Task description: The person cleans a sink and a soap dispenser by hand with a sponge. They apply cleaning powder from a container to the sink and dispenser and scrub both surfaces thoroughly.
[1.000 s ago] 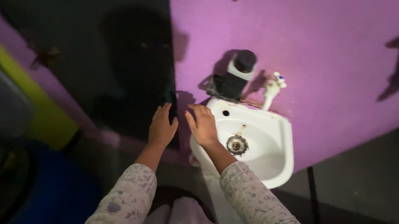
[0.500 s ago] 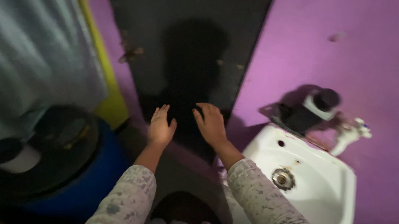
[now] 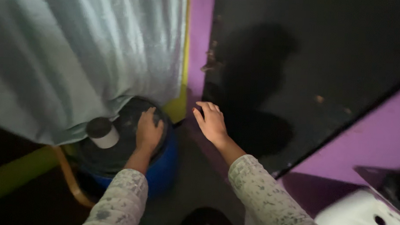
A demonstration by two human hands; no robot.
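Dim purple-walled corner: left hand lies flat, fingers spread, on the round black lid of a blue plastic drum; right hand hovers open, holding nothing.

— What gets cut off?
— The white ceramic sink, by the lower right corner.
— And hidden?
— The pale hanging curtain covers the round blue plastic drum's far edge.

Upright blue drum, black lid
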